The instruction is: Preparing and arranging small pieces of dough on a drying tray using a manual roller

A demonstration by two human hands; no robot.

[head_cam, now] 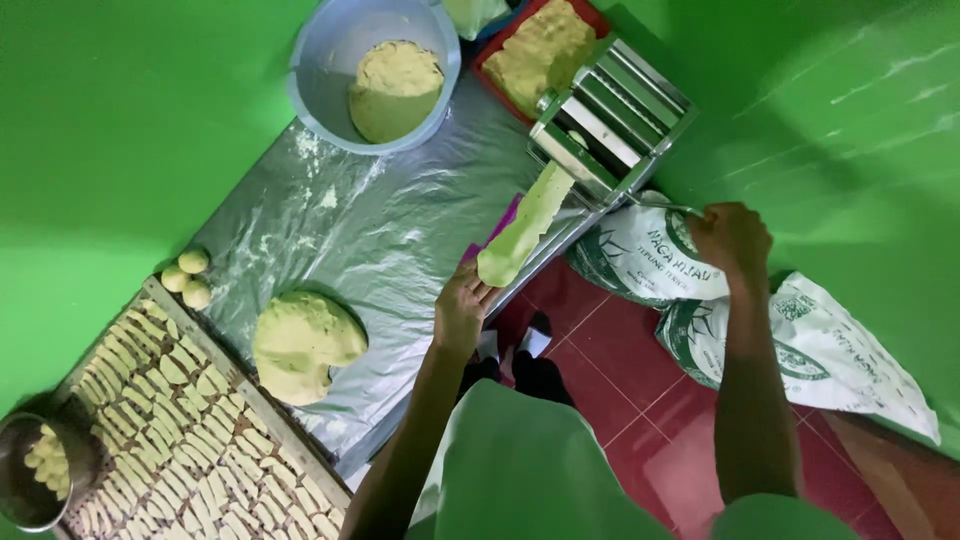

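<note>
A sheet of clear plastic (pixel 400 230), dusted with flour, covers the work surface, and along its lower left edge lies a long tray (pixel 262 410) packed with rows of small cut dough pieces. At the top stands a pale blue bowl (pixel 318 60) with a lump of yellow-green dough inside, and beside it a red tray (pixel 490 52) holds a crumbly slab of the same dough. Two printed white sacks (pixel 830 350) lie on the red tiled floor to the right. A metal roller machine (pixel 610 125) sits at the edge of the surface; a flat strip of dough (pixel 525 230) hangs out of it, slanting down toward the person. A big mound of dough (pixel 305 345) rests on the plastic near the tray. The left hand (pixel 462 308) is cupped under the lower end of the strip, fingers curled loosely around it and touching it. The right hand (pixel 732 240) is closed around the machine's crank handle (pixel 665 207). A metal pot (pixel 22 480) with dough bits sits at the lower left, and three small dough balls (pixel 187 278) lie just above the tray
</note>
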